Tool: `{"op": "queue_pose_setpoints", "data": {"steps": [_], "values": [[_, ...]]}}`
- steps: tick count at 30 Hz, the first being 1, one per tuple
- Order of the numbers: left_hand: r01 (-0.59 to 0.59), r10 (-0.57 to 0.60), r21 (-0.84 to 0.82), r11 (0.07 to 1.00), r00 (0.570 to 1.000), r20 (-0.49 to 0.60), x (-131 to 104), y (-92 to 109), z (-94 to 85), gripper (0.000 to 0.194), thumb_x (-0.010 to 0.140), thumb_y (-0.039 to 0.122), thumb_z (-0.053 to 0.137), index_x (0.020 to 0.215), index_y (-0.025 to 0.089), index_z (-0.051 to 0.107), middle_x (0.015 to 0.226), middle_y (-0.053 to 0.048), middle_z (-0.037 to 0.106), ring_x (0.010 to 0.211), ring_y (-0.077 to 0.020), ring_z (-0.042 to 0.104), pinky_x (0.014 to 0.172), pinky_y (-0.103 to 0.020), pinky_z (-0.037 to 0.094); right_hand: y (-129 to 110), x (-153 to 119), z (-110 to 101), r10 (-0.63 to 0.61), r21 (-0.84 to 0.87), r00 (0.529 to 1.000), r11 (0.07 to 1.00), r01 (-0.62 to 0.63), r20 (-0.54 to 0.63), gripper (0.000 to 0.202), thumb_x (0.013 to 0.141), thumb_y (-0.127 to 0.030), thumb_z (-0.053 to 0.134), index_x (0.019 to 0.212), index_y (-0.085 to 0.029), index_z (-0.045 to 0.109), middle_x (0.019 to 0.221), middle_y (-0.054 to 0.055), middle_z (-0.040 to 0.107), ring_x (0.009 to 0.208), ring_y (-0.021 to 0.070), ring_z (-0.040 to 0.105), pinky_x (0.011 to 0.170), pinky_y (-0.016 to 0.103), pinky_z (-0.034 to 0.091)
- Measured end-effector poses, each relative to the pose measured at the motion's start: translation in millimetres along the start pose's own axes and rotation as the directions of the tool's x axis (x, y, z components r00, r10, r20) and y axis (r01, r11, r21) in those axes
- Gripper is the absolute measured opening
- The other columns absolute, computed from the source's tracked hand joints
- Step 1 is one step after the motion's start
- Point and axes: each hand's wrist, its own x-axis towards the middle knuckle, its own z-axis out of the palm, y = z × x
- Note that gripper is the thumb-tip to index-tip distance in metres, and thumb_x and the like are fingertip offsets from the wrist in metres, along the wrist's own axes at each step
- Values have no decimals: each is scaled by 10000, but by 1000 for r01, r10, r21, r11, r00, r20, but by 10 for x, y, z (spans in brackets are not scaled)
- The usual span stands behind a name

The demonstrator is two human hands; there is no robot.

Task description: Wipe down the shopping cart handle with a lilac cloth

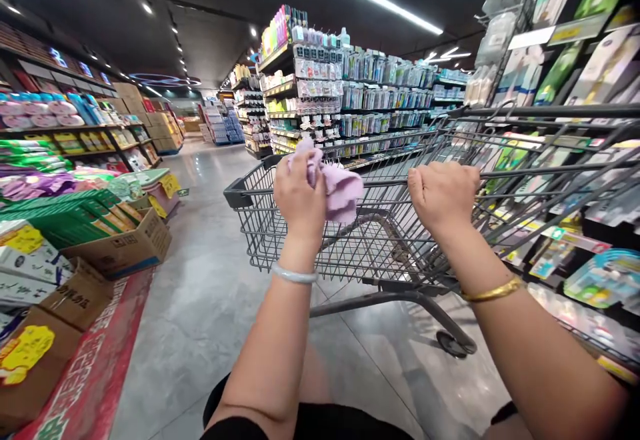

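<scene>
A wire shopping cart [300, 253] stands in front of me, seen from its side. My left hand [300, 193], with a pale bracelet at the wrist, grips a crumpled light purple cloth [343, 192] at the cart's upper rim, and the cloth hangs to the right of the fingers. My right hand [444, 197], with a gold bangle at the wrist, is closed around the dark upper rail of the cart, its fingertips hidden behind the knuckles. The basket part below my left hand shows bare wire mesh.
Boxes of goods [125, 247] stand on the left beside a red floor strip [100, 360]. Stocked shelves [385, 100] rise behind the cart, and hanging packages [605, 277] are close on the right. A cart wheel [451, 344] rests on the grey floor.
</scene>
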Motion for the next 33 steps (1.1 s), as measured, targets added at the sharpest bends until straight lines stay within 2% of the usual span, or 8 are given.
{"op": "queue_pose_setpoints", "data": {"steps": [6,11,17,21,24,27,31,33], "values": [[-265,273,-68,962,944,183,-435,376,193,335,957,293,605,1286,333,651,1382,-95,582,1174,-290,547,993,-491,488,-35,12,49,39,10,998,999,-38,-49,554,1057,-428,282,763,-168,674,790,92,672,791,224,489,758,395,205],[-328,334,-67,942,907,256,-668,518,273,574,900,454,688,1441,326,545,1565,-147,412,1298,-372,457,1033,-569,460,-49,32,9,14,-1,1000,1000,-14,-22,528,1049,-418,319,770,-164,688,794,91,683,788,219,492,742,383,183],[-331,361,-146,932,845,395,-200,240,3,403,881,195,690,1258,333,660,1236,-91,635,1089,-257,575,921,-438,534,-82,51,-47,9,15,1000,1000,-9,-4,521,1049,-404,346,740,-174,698,778,83,700,759,202,478,729,380,162],[-153,153,-25,988,935,320,155,-82,-258,433,836,156,691,1239,305,630,1091,-83,668,972,-259,619,828,-459,551,-87,41,-54,28,35,1000,999,-28,5,520,1048,-404,347,742,-176,701,787,82,701,771,200,481,734,380,166],[-135,112,62,989,950,291,148,-129,-351,357,840,215,703,1189,275,660,1007,-106,658,897,-281,611,779,-494,537,-87,25,-61,21,48,1000,999,-21,8,518,1048,-400,344,747,-174,699,789,84,702,792,204,493,748,383,175],[-299,271,11,954,878,394,-58,89,-294,323,869,285,701,1191,298,694,1038,-104,652,910,-249,595,758,-406,519,-93,15,-77,33,34,999,999,-33,8,537,1053,-403,325,749,-173,702,794,85,707,802,208,501,754,385,177],[-496,479,-118,860,705,524,-176,273,-183,315,902,402,696,1216,390,691,1060,-51,669,933,-212,590,737,-324,492,-110,21,-93,29,4,999,1000,-29,40,528,1049,-412,330,792,-172,723,835,84,724,814,212,520,756,386,181],[-469,439,-84,879,729,526,-64,155,-211,321,910,405,693,1230,389,679,1096,-47,667,941,-212,593,749,-326,499,-115,26,-92,36,4,997,999,-36,66,536,1049,-410,318,817,-170,736,853,83,731,821,210,529,759,382,184]]}}
